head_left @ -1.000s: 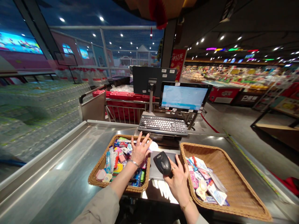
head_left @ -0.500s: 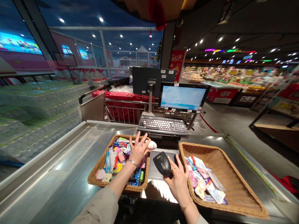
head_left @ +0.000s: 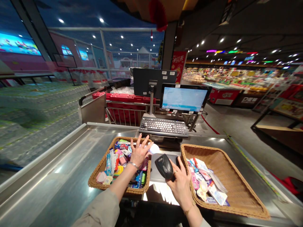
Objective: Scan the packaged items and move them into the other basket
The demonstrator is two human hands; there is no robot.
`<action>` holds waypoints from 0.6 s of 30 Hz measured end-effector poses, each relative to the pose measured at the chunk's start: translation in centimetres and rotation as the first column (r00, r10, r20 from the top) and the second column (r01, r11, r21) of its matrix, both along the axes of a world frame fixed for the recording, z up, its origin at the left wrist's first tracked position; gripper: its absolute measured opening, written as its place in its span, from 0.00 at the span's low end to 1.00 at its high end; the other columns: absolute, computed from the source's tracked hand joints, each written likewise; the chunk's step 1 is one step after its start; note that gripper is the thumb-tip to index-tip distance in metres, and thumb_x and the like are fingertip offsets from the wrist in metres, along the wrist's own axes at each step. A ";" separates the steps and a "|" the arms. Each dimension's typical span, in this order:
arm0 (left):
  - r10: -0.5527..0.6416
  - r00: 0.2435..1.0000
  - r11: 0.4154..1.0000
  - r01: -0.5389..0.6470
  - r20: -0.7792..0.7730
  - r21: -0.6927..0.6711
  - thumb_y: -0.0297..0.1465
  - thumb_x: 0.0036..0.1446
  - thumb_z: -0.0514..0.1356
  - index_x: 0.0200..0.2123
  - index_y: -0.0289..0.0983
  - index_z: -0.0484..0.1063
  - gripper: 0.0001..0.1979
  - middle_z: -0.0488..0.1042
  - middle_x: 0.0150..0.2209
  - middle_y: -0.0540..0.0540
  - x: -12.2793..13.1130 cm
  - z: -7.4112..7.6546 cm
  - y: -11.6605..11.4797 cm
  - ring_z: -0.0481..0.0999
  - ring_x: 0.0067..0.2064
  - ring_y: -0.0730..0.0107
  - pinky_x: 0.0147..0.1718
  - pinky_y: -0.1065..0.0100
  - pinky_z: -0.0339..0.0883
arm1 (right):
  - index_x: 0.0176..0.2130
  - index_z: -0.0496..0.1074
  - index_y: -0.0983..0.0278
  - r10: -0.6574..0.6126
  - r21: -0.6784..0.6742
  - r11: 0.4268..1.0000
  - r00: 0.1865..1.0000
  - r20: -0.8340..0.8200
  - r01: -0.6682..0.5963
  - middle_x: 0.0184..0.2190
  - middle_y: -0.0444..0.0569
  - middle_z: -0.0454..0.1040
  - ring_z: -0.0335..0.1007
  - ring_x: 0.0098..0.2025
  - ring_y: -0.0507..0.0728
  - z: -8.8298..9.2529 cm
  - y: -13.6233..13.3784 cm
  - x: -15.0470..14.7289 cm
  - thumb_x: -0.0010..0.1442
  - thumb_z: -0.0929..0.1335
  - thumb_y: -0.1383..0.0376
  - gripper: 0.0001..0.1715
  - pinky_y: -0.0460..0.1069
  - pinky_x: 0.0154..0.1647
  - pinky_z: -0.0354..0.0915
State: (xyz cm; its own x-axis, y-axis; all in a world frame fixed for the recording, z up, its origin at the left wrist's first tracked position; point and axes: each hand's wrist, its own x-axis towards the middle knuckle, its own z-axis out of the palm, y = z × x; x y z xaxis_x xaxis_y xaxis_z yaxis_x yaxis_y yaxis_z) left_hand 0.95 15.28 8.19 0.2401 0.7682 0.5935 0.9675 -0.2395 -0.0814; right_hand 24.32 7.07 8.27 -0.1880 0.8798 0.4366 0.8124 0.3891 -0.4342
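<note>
Over a stainless-steel checkout counter (head_left: 59, 164), seen from the head camera, the two hands stand apart, each above its own side. The left hand (head_left: 140, 154) is spread open above a wicker basket (head_left: 99, 178) crowded with small colourful packets (head_left: 120, 159) and a blue-and-white tube (head_left: 109, 164). Its thumb is at, or just touching, a white oval packet (head_left: 154, 148) by the basket's far rim; a bracelet (head_left: 133, 165) circles that wrist. The right hand (head_left: 181, 186) is wrapped around a black handheld barcode scanner (head_left: 164, 166), which it holds just above a dark flat plate (head_left: 163, 167) between the baskets. A ring (head_left: 175, 172) shows on that hand.

To the right sits a wider wicker basket (head_left: 239, 186) with a smaller heap of flat packets (head_left: 204, 179) at its near-left side. Beyond the hands, a keyboard (head_left: 163, 127) and a monitor (head_left: 183, 99) on a stand block part of the view of a metal trolley with red trim (head_left: 125, 110). Shrink-wrapped bottled water (head_left: 40, 116) is stacked to the left, and store displays (head_left: 236, 77) stretch away on the right.
</note>
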 end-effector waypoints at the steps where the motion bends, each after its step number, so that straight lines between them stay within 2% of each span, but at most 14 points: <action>1: 0.003 1.000 1.000 -0.003 0.002 -0.001 0.42 0.53 0.64 0.60 0.59 0.62 0.31 0.57 0.67 0.49 0.0 0.0 -0.1 0.44 0.70 0.45 0.62 0.32 0.23 | 0.49 0.74 0.55 0.002 0.000 1.000 1.000 0.002 -0.002 0.57 0.45 0.71 0.48 0.68 0.67 0.0 0.0 0.0 0.52 0.66 0.68 0.24 0.71 0.64 0.42; 7: 0.017 1.000 1.000 -0.017 0.011 -0.004 0.41 0.53 0.65 0.59 0.59 0.63 0.30 0.57 0.67 0.49 0.2 0.0 -0.2 0.45 0.70 0.46 0.62 0.32 0.24 | 0.50 0.73 0.56 0.021 -0.011 1.000 1.000 0.003 -0.021 0.57 0.46 0.70 0.46 0.69 0.67 0.1 -0.1 0.1 0.54 0.66 0.67 0.23 0.71 0.64 0.42; 18: 0.027 1.000 1.000 -0.027 0.016 -0.003 0.42 0.51 0.66 0.58 0.57 0.65 0.30 0.58 0.66 0.48 0.0 -0.9 -0.1 0.40 0.71 0.48 0.62 0.32 0.24 | 0.50 0.73 0.55 0.049 -0.010 0.999 0.999 0.004 -0.049 0.58 0.44 0.69 0.43 0.70 0.66 -0.4 -0.2 0.2 0.54 0.65 0.67 0.23 0.70 0.64 0.42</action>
State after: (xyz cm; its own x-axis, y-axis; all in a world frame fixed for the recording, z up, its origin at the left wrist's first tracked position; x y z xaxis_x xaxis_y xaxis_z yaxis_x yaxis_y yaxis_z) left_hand 0.93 15.15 7.32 0.2097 0.7758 0.5952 0.9748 -0.2133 -0.0654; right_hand 24.49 6.91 7.87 -0.2326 0.8736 0.4274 0.7947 0.4241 -0.4343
